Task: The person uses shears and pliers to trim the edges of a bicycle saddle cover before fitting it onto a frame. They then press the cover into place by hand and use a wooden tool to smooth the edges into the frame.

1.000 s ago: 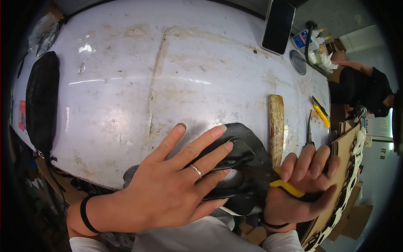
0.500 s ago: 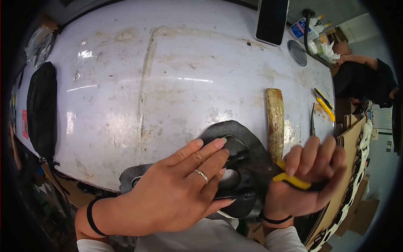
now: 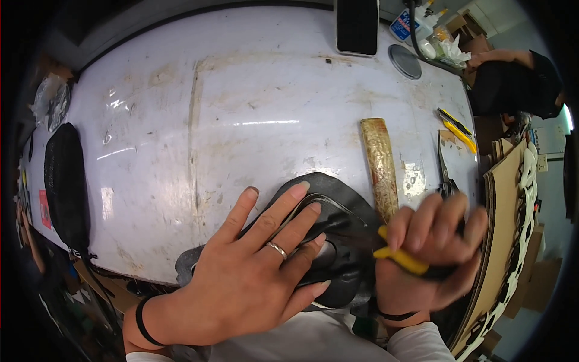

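A black sheet-like piece with raised, moulded shapes and a wide rim (image 3: 353,199) lies at the table's near edge. My left hand (image 3: 253,265) rests flat on it, fingers spread and a ring on one of them. Over its right side, my right hand (image 3: 437,241) is closed round a tool with a yellow-and-black handle (image 3: 405,258). The tool's far end points left over the black piece; it is too smeared by motion to tell its kind. Just beyond my right hand lie a worn, tape-wrapped bar (image 3: 379,160) and dark-handled scissors (image 3: 445,172), partly hidden.
A yellow utility knife (image 3: 458,131) lies near the right edge. Toward the back are a phone (image 3: 357,27), a grey round lid (image 3: 404,61) and glue bottles (image 3: 405,25). A black pouch (image 3: 65,187) lies at left. Cardboard sheets (image 3: 503,205) stand at right; a person (image 3: 515,81) is beyond.
My left fingers have spread wider and shifted toward the far rim of the black piece. The right hand still grips the tool, slightly further left in view. The whole view has shifted a little.
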{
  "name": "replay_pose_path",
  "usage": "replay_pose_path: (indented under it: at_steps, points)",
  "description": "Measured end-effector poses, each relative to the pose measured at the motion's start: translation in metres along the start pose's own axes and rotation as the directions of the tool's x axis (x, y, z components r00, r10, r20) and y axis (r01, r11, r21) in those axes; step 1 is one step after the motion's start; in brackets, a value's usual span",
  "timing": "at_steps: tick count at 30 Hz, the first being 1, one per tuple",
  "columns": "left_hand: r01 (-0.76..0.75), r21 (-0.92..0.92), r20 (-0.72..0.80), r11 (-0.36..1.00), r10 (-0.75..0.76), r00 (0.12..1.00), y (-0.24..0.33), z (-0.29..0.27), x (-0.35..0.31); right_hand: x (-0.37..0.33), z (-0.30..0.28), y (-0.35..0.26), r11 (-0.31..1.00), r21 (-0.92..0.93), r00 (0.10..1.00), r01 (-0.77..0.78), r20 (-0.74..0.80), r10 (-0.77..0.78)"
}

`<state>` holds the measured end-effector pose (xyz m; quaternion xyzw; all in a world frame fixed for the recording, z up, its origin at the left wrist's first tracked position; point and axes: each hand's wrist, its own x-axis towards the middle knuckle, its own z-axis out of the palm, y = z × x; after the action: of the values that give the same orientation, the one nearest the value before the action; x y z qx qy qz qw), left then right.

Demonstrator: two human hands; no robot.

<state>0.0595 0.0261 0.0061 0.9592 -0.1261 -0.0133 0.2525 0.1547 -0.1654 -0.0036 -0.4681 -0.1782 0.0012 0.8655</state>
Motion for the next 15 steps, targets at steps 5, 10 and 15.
replay_pose_path:
  at_steps: [5,10,15]
  points:
    - [-0.019,0.051,-0.022,0.998,0.02,1.0,0.011,0.0,0.006,0.021,-0.02,0.008,0.953,0.253,0.956,-0.164,-0.198,0.217]
    - [-0.054,-0.035,-0.043,0.998,0.053,0.998,0.003,0.01,0.004,0.018,-0.005,0.005,0.965,0.244,0.935,-0.095,-0.312,0.171]
    - [-0.09,-0.007,-0.019,0.996,0.09,0.996,0.004,0.006,0.009,-0.016,-0.012,0.0,0.992,0.001,0.987,0.127,-0.099,-0.126]
